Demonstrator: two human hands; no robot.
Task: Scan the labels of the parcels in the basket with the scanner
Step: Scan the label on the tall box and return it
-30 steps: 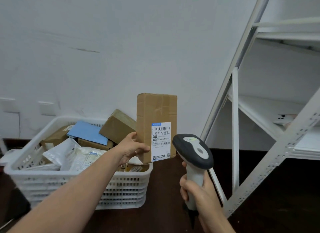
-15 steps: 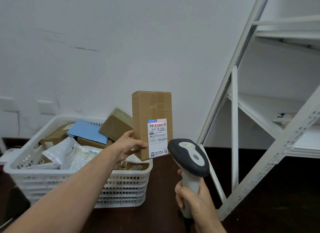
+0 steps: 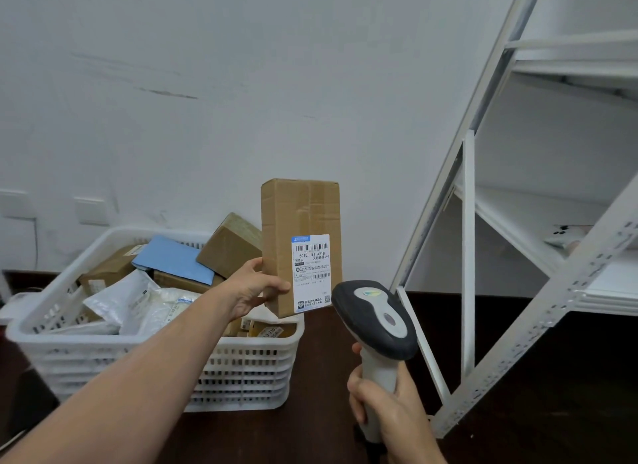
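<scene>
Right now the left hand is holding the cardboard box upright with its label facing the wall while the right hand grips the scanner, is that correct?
Not quite: in the head view the label on the cardboard box faces the camera, not the wall. The left hand holds it upright; the right hand grips the scanner.

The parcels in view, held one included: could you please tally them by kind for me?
Brown cardboard boxes: 5, one in the left hand, four in the white plastic basket
Blue flat envelope: 1
White plastic mailer bags: at least 2
Total: at least 8
</scene>
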